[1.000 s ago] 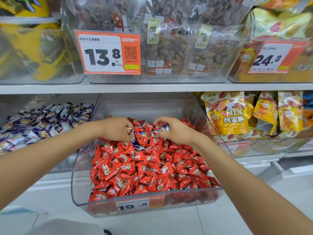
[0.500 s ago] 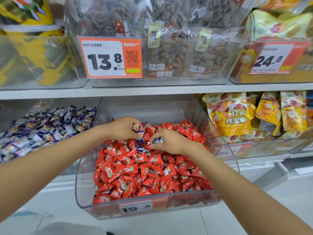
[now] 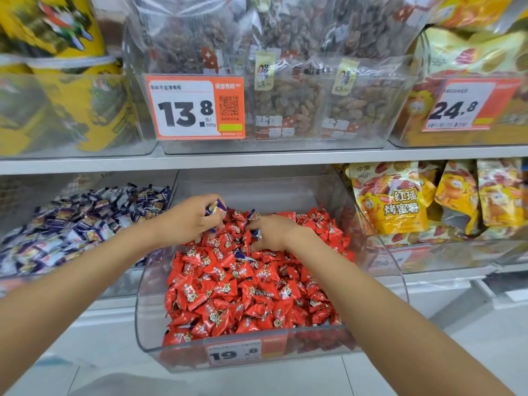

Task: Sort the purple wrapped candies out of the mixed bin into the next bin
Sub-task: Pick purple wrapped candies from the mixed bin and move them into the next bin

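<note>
Both hands shift slightly left over mixed bin (image 3: 140, 324); left hand (image 3: 191, 222) clutches purple candies (image 3: 216, 208), right hand (image 3: 275, 231) fingers curl into red candies (image 3: 243, 295), grip unclear

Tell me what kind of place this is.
Most likely a snack shop's bulk aisle: price tags on clear bins, like the 13.8 per 500g tag and the 19.8 tag; loose red wrapped candies fill the mixed bin; bagged snacks sit beside it.
</note>
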`<state>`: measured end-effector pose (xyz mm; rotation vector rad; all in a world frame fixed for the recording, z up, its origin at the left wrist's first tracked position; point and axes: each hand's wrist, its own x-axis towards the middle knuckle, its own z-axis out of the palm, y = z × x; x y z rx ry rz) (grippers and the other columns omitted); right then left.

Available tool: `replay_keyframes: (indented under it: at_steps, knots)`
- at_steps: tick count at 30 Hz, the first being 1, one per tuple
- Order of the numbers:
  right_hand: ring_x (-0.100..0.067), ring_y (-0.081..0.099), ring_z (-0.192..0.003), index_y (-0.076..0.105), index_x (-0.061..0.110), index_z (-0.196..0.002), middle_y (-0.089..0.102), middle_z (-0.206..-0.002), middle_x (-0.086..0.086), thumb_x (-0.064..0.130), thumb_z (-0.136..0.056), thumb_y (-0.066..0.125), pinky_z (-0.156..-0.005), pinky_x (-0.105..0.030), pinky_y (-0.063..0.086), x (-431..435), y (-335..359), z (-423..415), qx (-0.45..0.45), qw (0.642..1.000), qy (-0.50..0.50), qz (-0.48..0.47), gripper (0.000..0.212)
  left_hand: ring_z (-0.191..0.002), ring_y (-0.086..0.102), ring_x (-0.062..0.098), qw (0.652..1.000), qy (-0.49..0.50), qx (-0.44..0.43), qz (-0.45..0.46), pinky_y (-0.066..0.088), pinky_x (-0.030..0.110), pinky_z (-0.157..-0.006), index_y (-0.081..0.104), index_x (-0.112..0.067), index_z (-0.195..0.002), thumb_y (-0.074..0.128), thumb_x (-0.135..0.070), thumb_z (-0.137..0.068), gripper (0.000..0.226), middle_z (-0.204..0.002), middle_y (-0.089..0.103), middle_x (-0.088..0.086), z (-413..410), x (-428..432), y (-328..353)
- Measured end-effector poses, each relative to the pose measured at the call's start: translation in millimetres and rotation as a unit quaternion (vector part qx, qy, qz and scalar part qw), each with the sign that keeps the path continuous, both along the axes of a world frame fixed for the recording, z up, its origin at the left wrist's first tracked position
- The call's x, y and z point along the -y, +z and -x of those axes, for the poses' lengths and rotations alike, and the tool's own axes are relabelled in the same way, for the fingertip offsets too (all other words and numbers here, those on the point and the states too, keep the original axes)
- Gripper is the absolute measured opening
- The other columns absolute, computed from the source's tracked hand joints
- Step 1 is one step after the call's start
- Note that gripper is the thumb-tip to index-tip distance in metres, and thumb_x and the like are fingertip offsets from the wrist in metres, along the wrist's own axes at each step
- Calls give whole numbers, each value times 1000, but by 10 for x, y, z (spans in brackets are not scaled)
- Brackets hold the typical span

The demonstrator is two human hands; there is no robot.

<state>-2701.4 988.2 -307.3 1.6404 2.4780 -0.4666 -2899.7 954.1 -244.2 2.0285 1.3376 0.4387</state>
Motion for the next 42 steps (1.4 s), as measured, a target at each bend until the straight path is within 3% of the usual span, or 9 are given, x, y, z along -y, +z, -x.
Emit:
replay_keyframes:
  at_steps: [4,12,16,20,25,29,33,38,42]
  knots:
    - [-27,55,-116,61,19,-128,52,-139,-3,26,-87,71,-95,-34,44,71,89,-159,-119,989,-31,79,42,-43,50,-1,1000,-8,-2,11,31,12,-40,55,-14,-105,48,-14,-100,8,-90,69,10,-20,26,11]
    - [-16,43,-65,52,15,-83,51,-73,6,12,-88,69,-62,-29,38,382,275,-749,-366,921,-124,57,18,-57,60,14,1000,-9,19,18,48,28,-51,54,-17,-94,59,-19,-95,6,-73,63,8,-101,-63,-48]
    - [-12,49,-70,55,19,-97,54,-85,6,11,-90,67,-67,-28,42,536,316,-852,-371,917,-145,23,16,-61,48,12,996,-39,-73,-33,39,30,-62,56,-25,-97,73,-36,-83,24,-83,62,3,-280,-263,-217]
    - [-22,62,-100,54,24,-124,55,-125,6,15,-92,65,-87,-32,50,625,339,-885,-358,922,-147,-16,35,-124,51,21,984,-37,-162,-59,42,31,-101,52,-28,-134,71,-41,-84,55,-140,52,0,-524,-586,-368]
    - [-16,61,-69,58,26,-117,63,-98,5,15,-91,65,-67,-30,52,641,313,-897,-355,924,-142,-15,29,-105,59,22,950,-28,-298,-87,50,31,-82,62,-32,-116,74,-42,-79,41,-123,62,-3,-676,-747,-634]
    - [-3,51,-52,60,23,-114,61,-92,8,18,-92,66,-56,-19,45,641,304,-886,-352,926,-138,-12,24,-92,60,20,971,-23,-231,-65,49,33,-79,66,-25,-91,75,-42,-79,22,-101,66,-2,-580,-719,-569]
    - [-22,66,-88,58,25,-123,59,-117,5,21,-92,66,-82,-33,52,716,338,-834,-351,926,-137,2,32,-76,52,15,990,-27,-133,-46,37,27,-65,67,-15,-84,70,-36,-86,22,-84,62,0,-494,-502,-260]
    - [-3,56,-76,62,22,-113,58,-105,10,23,-90,69,-70,-19,43,892,453,-598,-357,926,-121,8,24,-105,61,11,993,-21,-100,-54,46,27,-91,73,-13,-110,70,-32,-88,29,-117,69,0,-207,-50,134]
    - [2,47,-53,59,22,-113,57,-93,9,26,-91,67,-58,-15,41,1028,664,-180,-343,934,-97,-5,24,-102,61,7,997,11,-40,-66,45,12,-78,69,-12,-119,67,-29,-90,34,-123,66,1,195,384,349]
